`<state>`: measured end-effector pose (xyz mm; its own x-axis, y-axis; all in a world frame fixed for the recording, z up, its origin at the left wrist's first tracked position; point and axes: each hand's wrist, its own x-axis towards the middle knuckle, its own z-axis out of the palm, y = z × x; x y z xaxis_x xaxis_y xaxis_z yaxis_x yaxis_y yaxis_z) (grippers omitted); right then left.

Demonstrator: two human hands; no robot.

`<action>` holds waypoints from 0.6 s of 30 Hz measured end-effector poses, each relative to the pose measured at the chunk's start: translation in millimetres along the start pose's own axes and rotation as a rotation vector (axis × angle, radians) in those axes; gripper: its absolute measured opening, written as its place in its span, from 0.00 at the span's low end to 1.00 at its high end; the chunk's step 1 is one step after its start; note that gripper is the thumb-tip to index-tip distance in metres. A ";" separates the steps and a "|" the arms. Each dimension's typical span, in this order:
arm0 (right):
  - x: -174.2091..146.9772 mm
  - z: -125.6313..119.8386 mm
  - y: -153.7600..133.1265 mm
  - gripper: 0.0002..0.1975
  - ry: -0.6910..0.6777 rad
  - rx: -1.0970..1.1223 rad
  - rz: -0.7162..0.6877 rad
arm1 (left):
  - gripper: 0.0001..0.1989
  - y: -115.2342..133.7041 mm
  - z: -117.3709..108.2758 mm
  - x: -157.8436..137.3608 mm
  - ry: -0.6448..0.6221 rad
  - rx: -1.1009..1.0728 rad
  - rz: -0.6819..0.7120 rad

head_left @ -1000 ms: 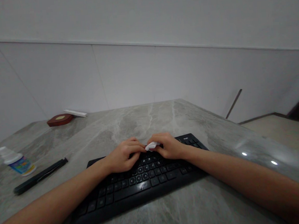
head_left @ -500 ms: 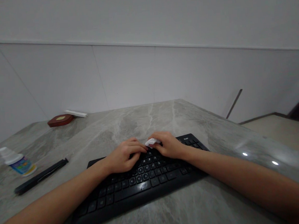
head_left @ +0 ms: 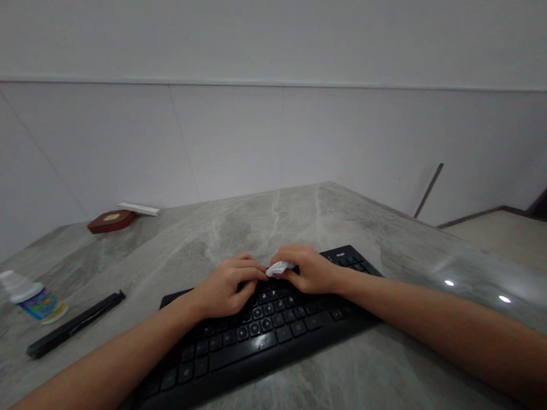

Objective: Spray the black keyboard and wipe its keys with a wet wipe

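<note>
A gray marbled table (head_left: 251, 222) bears a black computer keyboard (head_left: 268, 323), lying flat and slightly angled within reach of both arms. The left hand (head_left: 227, 289) rests on its upper keys, fingers loosely curled, probably to steady it; whether its fingertips grip anything, I cannot tell. The right hand (head_left: 309, 268), nearly closed, pinches a crumpled white tissue (head_left: 279, 268) over the top rows, seemingly bunched for fingertip control.

Bare desk (head_left: 256, 222) gives a free lane across mid-frame, between keyboard (head_left: 248, 358) and wall (head_left: 258, 136). Forearms bar lower left and lower right; left hand (head_left: 226, 289), right hand (head_left: 311, 269) and tissue (head_left: 279, 268) fill the centre. Bottle (head_left: 39, 304) and black bar (head_left: 77, 324) obstruct the left, box (head_left: 112, 222) the back left.
</note>
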<state>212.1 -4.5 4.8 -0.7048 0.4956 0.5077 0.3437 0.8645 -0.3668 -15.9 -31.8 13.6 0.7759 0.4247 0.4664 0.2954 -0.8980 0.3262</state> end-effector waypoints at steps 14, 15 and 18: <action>-0.4 2.2 4.1 0.07 0.060 -0.035 0.089 | 0.15 -0.6 0.6 -0.6 0.012 -0.004 0.009; -0.6 2.3 4.6 0.07 0.062 -0.031 0.089 | 0.15 -0.9 0.8 -0.7 0.010 -0.004 0.010; -0.8 2.5 4.4 0.06 0.019 0.009 0.040 | 0.14 -1.2 1.0 -0.7 0.009 0.003 0.010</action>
<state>212.7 -1.3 0.8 -0.6785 0.5313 0.5073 0.3660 0.8432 -0.3937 -16.3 -31.2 12.0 0.7740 0.4164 0.4770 0.2893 -0.9027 0.3186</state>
